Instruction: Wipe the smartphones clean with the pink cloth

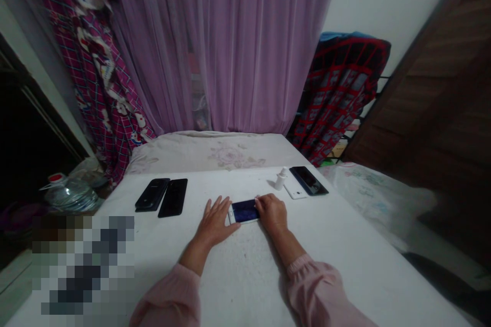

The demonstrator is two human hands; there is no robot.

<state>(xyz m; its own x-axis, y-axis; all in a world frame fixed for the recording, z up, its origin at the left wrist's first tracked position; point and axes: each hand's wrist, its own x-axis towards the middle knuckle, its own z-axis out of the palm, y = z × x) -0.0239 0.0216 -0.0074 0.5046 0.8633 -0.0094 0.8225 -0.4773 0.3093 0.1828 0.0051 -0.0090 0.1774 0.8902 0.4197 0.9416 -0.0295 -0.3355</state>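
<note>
A white phone with a dark blue screen lies sideways on the white-covered table. My left hand rests at its left end, fingers spread, the thumb along the near edge. At the phone's right end is my right hand, its fingers pressed together at the screen's corner; what they hold, if anything, is too small to make out. Beyond my right hand stands a small white bottle, upright. Beside the bottle lie a white phone part and a dark phone.
Dark phones and a black flat panel lie at the table's left. Past the left edge stands a large clear water bottle. Purple curtains hang behind the table. A plastic sheet lies off the right edge.
</note>
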